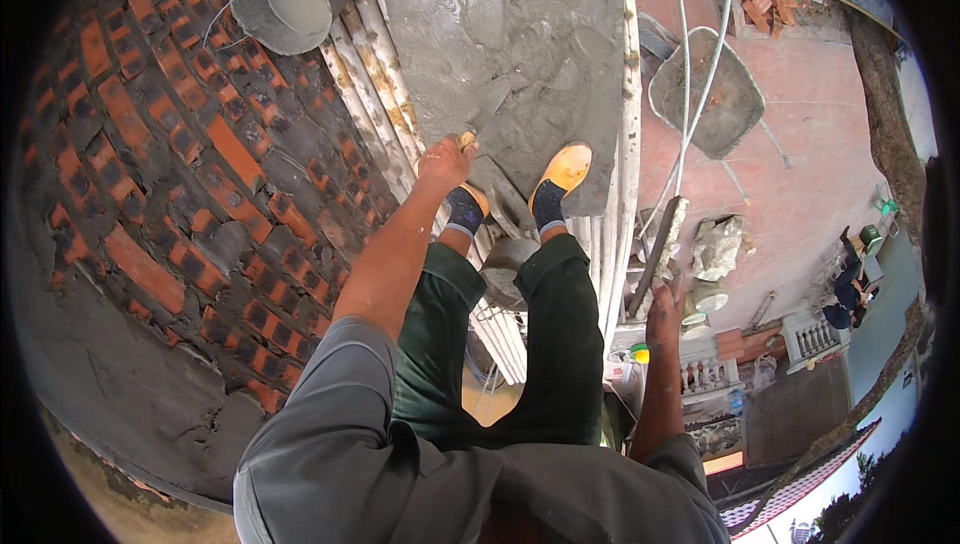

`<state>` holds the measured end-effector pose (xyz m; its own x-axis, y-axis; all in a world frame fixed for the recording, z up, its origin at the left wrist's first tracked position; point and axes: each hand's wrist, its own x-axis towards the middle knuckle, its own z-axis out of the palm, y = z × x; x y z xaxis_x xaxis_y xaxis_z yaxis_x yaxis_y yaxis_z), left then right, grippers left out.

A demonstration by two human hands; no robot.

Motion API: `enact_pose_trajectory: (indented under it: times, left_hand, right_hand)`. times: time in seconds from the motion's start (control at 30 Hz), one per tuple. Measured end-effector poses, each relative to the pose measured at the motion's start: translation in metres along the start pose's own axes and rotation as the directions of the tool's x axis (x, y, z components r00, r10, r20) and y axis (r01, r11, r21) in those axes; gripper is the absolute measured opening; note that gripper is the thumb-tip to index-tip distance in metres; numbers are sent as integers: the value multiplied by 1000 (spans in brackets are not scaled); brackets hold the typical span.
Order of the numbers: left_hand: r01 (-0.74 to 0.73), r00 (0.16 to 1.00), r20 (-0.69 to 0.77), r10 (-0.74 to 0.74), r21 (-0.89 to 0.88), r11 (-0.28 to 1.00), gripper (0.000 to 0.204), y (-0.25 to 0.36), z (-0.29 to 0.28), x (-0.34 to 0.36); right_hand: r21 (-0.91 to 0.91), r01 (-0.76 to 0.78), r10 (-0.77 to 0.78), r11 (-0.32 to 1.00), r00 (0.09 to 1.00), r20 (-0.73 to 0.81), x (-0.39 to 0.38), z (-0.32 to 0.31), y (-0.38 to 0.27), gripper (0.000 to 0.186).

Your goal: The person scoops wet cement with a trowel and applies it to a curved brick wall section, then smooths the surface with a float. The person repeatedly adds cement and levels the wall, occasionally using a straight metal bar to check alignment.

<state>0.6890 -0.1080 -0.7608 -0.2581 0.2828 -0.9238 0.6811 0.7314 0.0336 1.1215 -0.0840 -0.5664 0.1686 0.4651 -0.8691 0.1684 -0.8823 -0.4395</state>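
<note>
My left hand (444, 166) is closed round the wooden handle of a trowel (492, 102), whose blade rests on a bed of wet grey mortar (540, 24). Off to the right, my right hand (663, 312) grips the lower end of a long dark bar (659, 256) crusted with pale mortar; what the bar is I cannot tell. Two pale ropes (684, 104) run up from about its top end. Below the mortar, my feet, in yellow-orange shoes (567, 166), stand at its near edge. A grey bucket (507, 272) shows between my legs.
On the left rises a rough red brick wall (140, 134) smeared with mortar. A bucket of greyish liquid (290, 6) stands at its top beside bamboo poles (370, 74). Far below on the right lie a mortar tub (707, 94), a pale sack (717, 248) and a person (850, 289).
</note>
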Motion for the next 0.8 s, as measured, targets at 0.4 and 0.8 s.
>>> enact_pose_trajectory:
  times: [0.4, 0.8]
  left_hand:
    - [2, 941, 262, 213, -634, 773, 45, 36, -59, -107]
    - [-767, 636, -467, 614, -305, 564, 31, 80, -200, -454]
  right_hand:
    - [583, -207, 45, 786, 959, 281, -1, 1, -39, 67]
    - [781, -294, -451, 551, 683, 575, -92, 84, -237, 81]
